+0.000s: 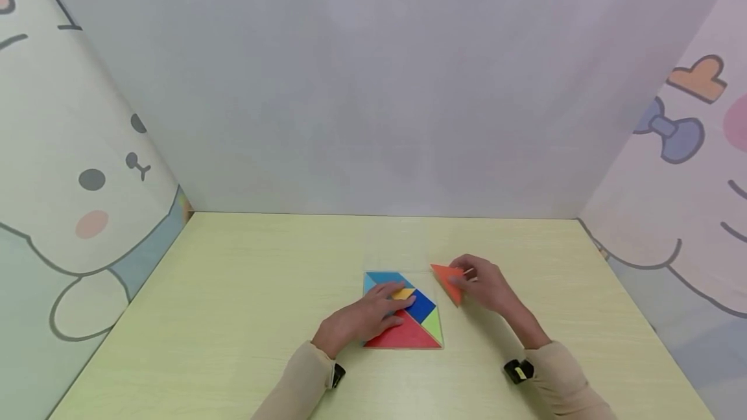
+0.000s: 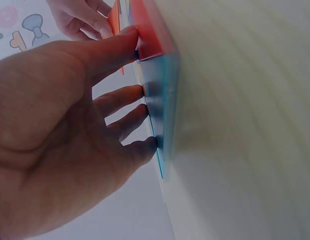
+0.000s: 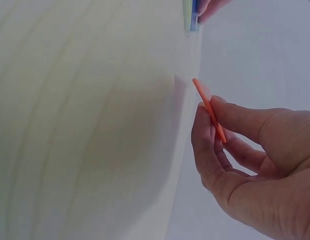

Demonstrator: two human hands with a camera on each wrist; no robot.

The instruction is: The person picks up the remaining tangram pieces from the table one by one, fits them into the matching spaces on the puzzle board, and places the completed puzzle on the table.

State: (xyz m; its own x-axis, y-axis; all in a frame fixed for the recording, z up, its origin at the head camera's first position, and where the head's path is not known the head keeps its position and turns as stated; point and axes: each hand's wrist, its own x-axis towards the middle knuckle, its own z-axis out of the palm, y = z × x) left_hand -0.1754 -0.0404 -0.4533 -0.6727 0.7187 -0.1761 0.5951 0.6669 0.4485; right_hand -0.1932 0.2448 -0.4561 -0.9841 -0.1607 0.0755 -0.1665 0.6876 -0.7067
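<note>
A tangram set lies in a clear square tray [image 1: 433, 287] on the table. Its pieces include a red triangle [image 1: 403, 337], a blue square [image 1: 421, 308], a green triangle [image 1: 433, 325], a yellow piece [image 1: 403, 293] and a light blue piece [image 1: 382, 276]. My left hand [image 1: 367, 313] lies over the pieces, fingers spread, the fingertips touching their tops in the left wrist view. Just right of the tray, my right hand [image 1: 484, 284] pinches an orange triangle [image 1: 448, 280] between thumb and fingers. In the right wrist view that orange triangle [image 3: 210, 111] is held tilted, raised over the table.
A transparent flat sheet or lid [image 1: 397, 244] lies behind the tray. The pale wooden table [image 1: 233, 290] meets a plain grey wall [image 1: 373, 83] at the back. Panels with cartoon animals stand at the left [image 1: 87, 212] and right.
</note>
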